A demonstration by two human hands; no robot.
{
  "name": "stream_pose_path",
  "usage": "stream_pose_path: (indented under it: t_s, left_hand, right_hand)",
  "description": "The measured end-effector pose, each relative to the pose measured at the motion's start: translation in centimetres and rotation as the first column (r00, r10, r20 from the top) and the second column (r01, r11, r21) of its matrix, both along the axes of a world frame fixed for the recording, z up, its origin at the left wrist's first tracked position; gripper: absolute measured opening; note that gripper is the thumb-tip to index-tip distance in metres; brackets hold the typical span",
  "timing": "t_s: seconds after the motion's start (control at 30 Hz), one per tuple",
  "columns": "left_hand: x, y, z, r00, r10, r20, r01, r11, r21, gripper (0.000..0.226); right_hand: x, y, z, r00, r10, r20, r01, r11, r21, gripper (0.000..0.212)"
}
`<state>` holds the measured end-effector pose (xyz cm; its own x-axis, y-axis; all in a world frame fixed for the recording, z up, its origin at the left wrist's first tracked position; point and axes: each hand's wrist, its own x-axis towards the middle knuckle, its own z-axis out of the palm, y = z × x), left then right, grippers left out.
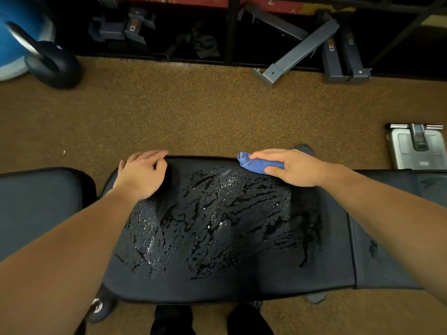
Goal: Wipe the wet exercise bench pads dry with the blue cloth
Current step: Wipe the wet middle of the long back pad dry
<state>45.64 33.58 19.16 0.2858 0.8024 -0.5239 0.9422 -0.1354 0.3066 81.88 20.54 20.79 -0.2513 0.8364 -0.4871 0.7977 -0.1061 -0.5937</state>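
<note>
Most of the middle pad [217, 238] is wet: beads and streaks of water run from its left side to right of centre, near edge to far edge. Looks like wiping has barely begun. Right hand [290, 168] grasps the bunched blue cloth [254, 164], pressing it on the pad's far right corner. Left hand [142, 172] holds nothing, fingers loosely curled over the far left edge, probably bracing. Right pad [387, 250] shows a few dark spots, likely damp. Left pad [41, 201] looks dry, hard to be sure. Remaining: nearly the whole middle pad, then check the right one.
</note>
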Motion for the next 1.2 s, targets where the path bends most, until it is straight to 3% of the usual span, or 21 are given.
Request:
stream_pose_path:
  t_s: [0.27, 0.57, 0.63, 0.73, 0.77, 0.87, 0.93, 1.03, 1.2]
  left_hand:
    - [-0.4, -0.1, -0.6, 0.998, -0.060, -0.018, 0.060, 0.998, 0.018, 0.048]
    - [-0.6, 0.2, -1.0, 0.995, -0.090, -0.031, 0.091, 0.995, 0.027, 0.051]
    - [-0.6, 0.2, -1.0, 0.996, -0.086, -0.032, 0.087, 0.996, 0.022, 0.052]
    - [-0.8, 0.4, -0.8, 0.995, -0.093, -0.018, 0.094, 0.996, 0.008, 0.052]
    - [-1.0, 0.5, -0.7, 0.996, -0.091, -0.001, 0.091, 0.996, 0.006, 0.052]
    - [-2.4, 1.2, -0.3, 0.997, -0.024, 0.080, 0.022, 1.000, 0.022, 0.051]
    - [-4.2, 1.6, -0.5, 0.994, 0.048, 0.096, -0.048, 0.999, -0.009, 0.049]
    - [-6.3, 1.8, -1.2, 0.991, 0.087, 0.102, -0.076, 0.991, -0.110, 0.049]
    - [-6.3, 2.4, -1.0, 0.995, 0.063, 0.076, -0.055, 0.992, -0.115, 0.049]
  right_hand:
    - [-5.3, 4.0, -0.8, 0.998, 0.048, 0.027, -0.048, 0.999, 0.010, 0.050]
    - [-7.7, 5.9, -2.2, 0.981, -0.185, 0.065, 0.186, 0.983, -0.008, 0.038]
    - [-7.5, 6.0, -2.2, 0.959, -0.283, 0.017, 0.283, 0.959, 0.006, 0.035]
    - [-5.7, 5.9, -0.6, 0.853, -0.485, -0.193, 0.498, 0.867, 0.022, 0.035]
    - [-4.7, 5.6, 0.1, 0.845, -0.487, -0.219, 0.500, 0.866, 0.004, 0.035]
    - [-2.6, 3.5, 1.2, 0.970, -0.231, -0.075, 0.224, 0.970, -0.095, 0.042]
    - [-2.9, 2.2, 0.6, 0.997, -0.068, 0.025, 0.071, 0.991, -0.112, 0.048]
    - [-4.5, 2.2, -0.7, 0.997, -0.016, 0.070, 0.016, 1.000, -0.005, 0.051]
    - [-7.0, 4.1, -1.4, 0.997, 0.051, 0.054, -0.053, 0.998, 0.031, 0.052]
